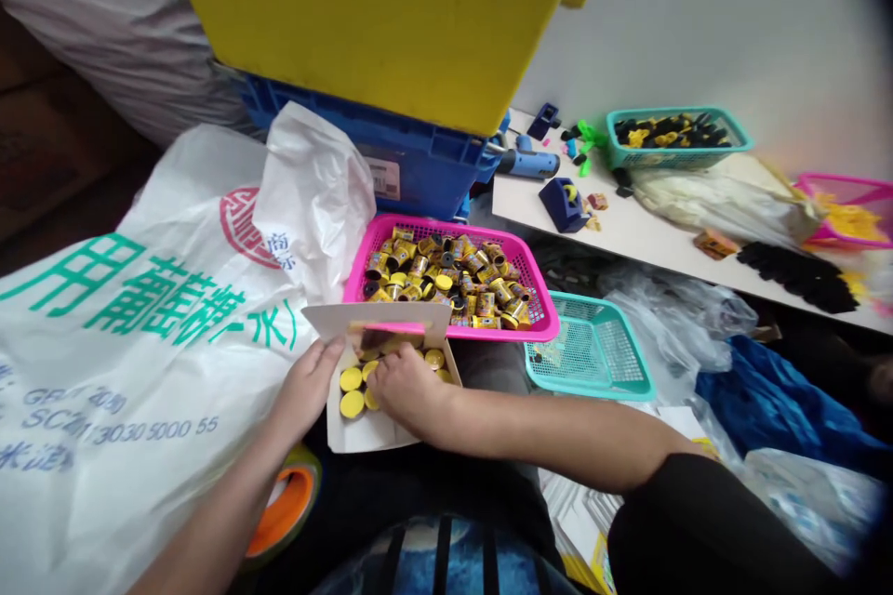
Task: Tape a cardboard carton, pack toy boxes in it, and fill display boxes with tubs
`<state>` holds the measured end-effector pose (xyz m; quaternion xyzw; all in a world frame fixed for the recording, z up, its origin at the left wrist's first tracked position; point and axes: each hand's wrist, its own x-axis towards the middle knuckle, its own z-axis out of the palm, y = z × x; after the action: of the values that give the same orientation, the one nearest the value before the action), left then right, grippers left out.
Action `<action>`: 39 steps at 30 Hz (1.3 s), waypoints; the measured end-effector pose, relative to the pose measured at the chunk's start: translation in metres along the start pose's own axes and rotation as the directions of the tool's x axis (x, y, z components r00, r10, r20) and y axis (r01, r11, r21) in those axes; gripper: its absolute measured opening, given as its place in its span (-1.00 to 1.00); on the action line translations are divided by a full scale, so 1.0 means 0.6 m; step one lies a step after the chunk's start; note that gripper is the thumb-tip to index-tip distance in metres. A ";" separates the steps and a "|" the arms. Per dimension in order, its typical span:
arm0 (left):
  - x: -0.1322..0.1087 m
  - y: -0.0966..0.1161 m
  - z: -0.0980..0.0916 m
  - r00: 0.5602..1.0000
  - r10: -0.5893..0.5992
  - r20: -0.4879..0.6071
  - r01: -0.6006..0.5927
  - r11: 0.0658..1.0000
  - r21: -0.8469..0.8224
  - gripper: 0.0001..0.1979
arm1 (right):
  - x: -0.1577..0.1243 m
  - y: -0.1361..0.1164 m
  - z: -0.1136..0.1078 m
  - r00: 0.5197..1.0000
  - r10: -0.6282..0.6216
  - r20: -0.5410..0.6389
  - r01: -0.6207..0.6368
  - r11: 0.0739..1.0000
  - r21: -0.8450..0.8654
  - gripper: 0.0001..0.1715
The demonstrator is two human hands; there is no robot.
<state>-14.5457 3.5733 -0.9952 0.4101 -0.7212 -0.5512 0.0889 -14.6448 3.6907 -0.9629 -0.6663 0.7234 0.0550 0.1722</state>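
A white cardboard box with its lid flap raised rests on my lap. Several small containers with round yellow lids stand inside it. My left hand grips the box's left side, thumb near the flap. Inside the box, my right hand reaches down among the yellow lids with its fingers curled together; whatever they hold is hidden beneath the hand. Just behind the box, a pink basket is heaped with small yellow-and-black printed canisters, some of them lying on their sides.
A large white woven sack spreads along the left. Blue and yellow crates rise behind the pink basket. To the right sits a teal basket. A white table carries baskets, a tape dispenser and small parts. Orange-cored tape lies by my left forearm.
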 end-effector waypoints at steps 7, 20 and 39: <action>0.002 0.006 -0.001 0.995 -0.097 0.020 0.098 0.995 -0.012 -0.43 | -0.129 0.126 -0.174 0.996 -0.060 0.062 0.035 0.938 0.344 -0.84; -0.002 0.001 -0.005 0.986 -0.112 0.124 0.128 0.984 -0.126 -0.34 | -0.120 0.260 -0.152 0.913 0.129 -0.387 0.045 0.911 0.411 -0.63; 0.004 -0.005 0.001 0.986 -0.062 0.155 0.078 0.992 -0.103 -0.30 | -0.013 0.017 -0.031 0.861 -0.470 0.192 0.432 0.877 0.211 -0.66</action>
<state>-14.5464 3.5718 -0.9988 0.3868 -0.6798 -0.6220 0.0368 -14.6579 3.6936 -0.9447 -0.7897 0.5230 0.0338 0.3188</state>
